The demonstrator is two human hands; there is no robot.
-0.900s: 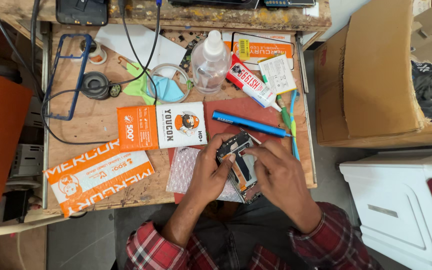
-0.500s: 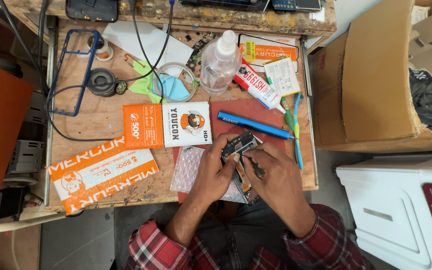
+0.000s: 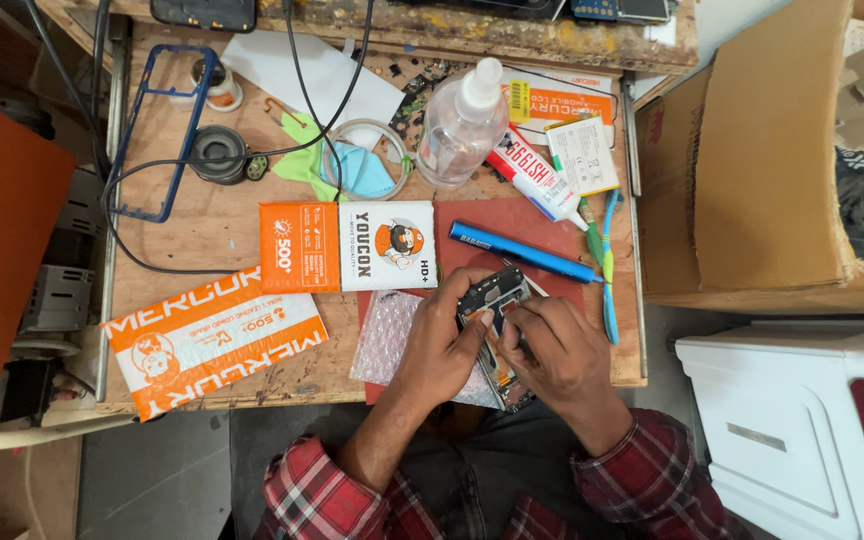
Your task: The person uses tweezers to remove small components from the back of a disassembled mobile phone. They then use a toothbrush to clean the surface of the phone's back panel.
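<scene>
Both hands work an opened phone (image 3: 493,300) at the workbench's (image 3: 202,235) front edge. The left hand (image 3: 439,340) grips its side; the right hand (image 3: 557,345) pinches its middle.

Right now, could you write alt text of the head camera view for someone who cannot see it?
Seen from above, a person's left hand and right hand work on an opened phone over a red mat on a cluttered wooden workbench. Nearby lie a blue pen-like tool, a clear bottle and an orange-and-white box.

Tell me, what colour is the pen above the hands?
Blue. The pen lies on the red mat, clearest in the head view.
</scene>
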